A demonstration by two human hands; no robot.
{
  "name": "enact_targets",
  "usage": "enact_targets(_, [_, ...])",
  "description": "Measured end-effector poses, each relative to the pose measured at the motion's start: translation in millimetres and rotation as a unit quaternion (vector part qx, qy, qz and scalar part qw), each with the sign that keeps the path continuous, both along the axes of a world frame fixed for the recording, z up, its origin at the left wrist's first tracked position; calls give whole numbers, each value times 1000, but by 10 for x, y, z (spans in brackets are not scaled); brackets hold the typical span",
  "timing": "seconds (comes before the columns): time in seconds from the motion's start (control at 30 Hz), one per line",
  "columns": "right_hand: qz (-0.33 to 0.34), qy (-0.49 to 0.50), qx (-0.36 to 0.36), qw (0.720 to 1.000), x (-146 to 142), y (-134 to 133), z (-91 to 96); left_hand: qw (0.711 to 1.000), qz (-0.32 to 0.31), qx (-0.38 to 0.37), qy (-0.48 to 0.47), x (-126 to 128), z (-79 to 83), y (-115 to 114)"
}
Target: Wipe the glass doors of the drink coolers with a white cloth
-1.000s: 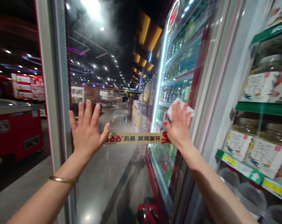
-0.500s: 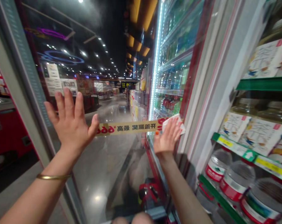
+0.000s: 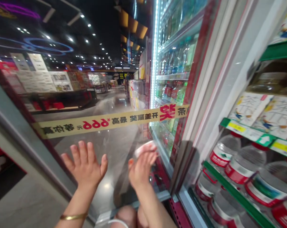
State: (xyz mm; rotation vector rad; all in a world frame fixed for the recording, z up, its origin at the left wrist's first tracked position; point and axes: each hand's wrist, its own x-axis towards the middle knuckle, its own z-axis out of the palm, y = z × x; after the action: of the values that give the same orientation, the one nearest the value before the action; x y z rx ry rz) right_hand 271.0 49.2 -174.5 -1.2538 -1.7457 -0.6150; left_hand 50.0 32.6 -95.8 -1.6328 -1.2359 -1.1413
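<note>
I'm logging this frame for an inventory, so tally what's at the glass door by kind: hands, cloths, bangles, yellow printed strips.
Hands: 2, the left hand and the right hand
White cloth: 1
Gold bangle: 1
Yellow strip: 1
Total: 5

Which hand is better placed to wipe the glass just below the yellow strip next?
Right, probably. The right hand presses a white cloth against the glass door, under the yellow strip. The left hand lies bare and spread flat on the glass, holding nothing.

The glass door blocks the way ahead, bottle shelves crowd the right.
</note>
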Motion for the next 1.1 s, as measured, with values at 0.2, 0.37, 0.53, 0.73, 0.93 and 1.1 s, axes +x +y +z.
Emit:
enact_targets(0.2, [-33,3,81,996,315,-28,-266,1000,-9,-28,-8,-98,-80,2])
enact_targets(0.37, [-62,73,73,993,99,-64,-521,1000,15,-17,8,-141,-174,-7])
enact_targets(0.53, [-4,26,86,996,-630,-292,-822,999,0,-37,4,-219,-146,-62])
enact_targets(0.73, [-152,187,23,970,374,-43,-844,999,4,-50,-21,-292,-207,-121])
enact_targets(0.93, [-18,54,86,995,-185,-190,-740,999,22,-31,-20,-300,-331,-78])
enact_targets(1.1, [-55,85,99,990,521,61,183,999,13,-24,-34,-267,-395,-32])
